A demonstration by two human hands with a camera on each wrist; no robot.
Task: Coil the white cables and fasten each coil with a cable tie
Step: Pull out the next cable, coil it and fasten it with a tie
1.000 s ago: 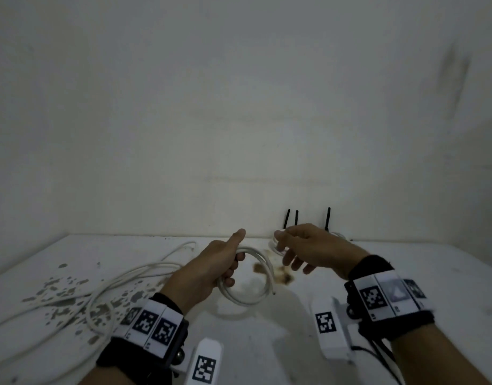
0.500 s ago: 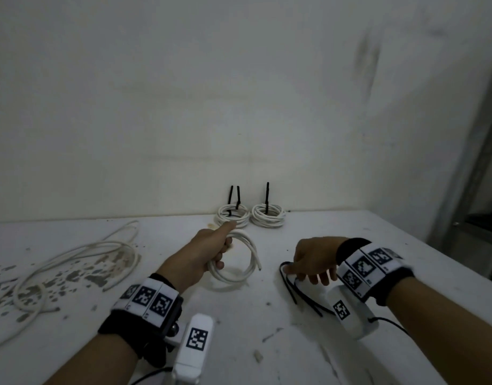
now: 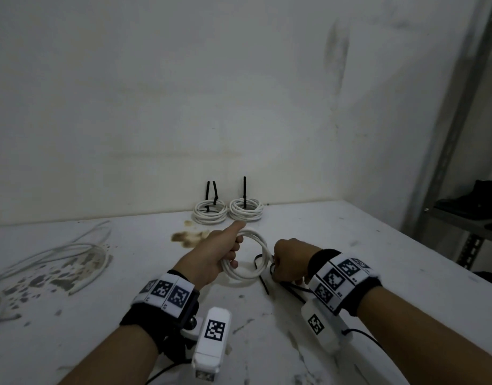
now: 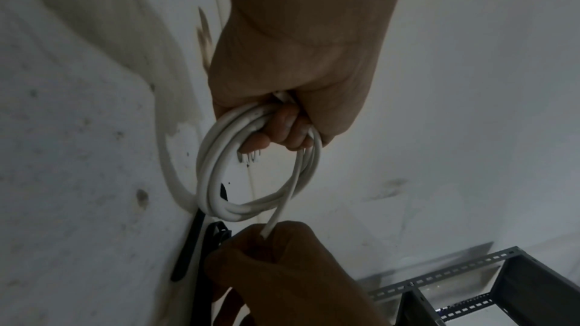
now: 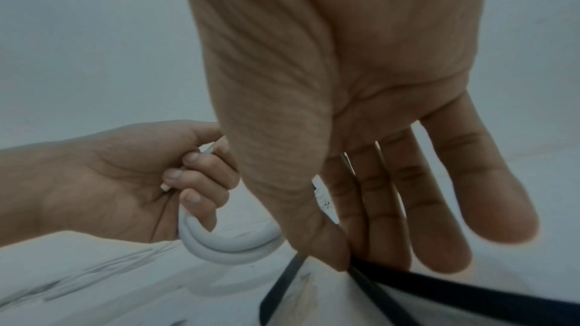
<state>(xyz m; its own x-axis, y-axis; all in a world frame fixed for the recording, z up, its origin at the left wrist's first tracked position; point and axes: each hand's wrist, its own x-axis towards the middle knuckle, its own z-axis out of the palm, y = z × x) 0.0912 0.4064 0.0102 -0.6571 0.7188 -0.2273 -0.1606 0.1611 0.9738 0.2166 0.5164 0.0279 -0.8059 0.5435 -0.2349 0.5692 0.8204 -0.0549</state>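
Observation:
My left hand (image 3: 228,254) grips a coiled white cable (image 3: 260,245) just above the white table (image 3: 350,245), fingers curled through the loop; the coil (image 4: 216,177) hangs from the left hand (image 4: 282,118). One loose cable end reaches down to my right hand (image 4: 282,269). Just right of the coil, my right hand (image 3: 286,263) is down at the black cable ties (image 3: 264,284) on the table. In the right wrist view, thumb and forefinger of the right hand (image 5: 348,254) pinch a black cable tie (image 5: 455,294); the other fingers are straight. The left hand (image 5: 188,182) and coil (image 5: 226,249) show beside it.
Two tied white coils (image 3: 210,215) (image 3: 246,209) lie against the back wall, black tie tails standing up. Loose white cables (image 3: 72,254) sprawl over the stained left side. A brown stain (image 3: 189,236) marks the table's middle. Metal shelving (image 3: 461,162) stands beyond the right edge.
My right hand left the coil, dropped to the black ties on the table, then moved in beside the coil while pinching one. My left hand kept its grip. The view swung right.

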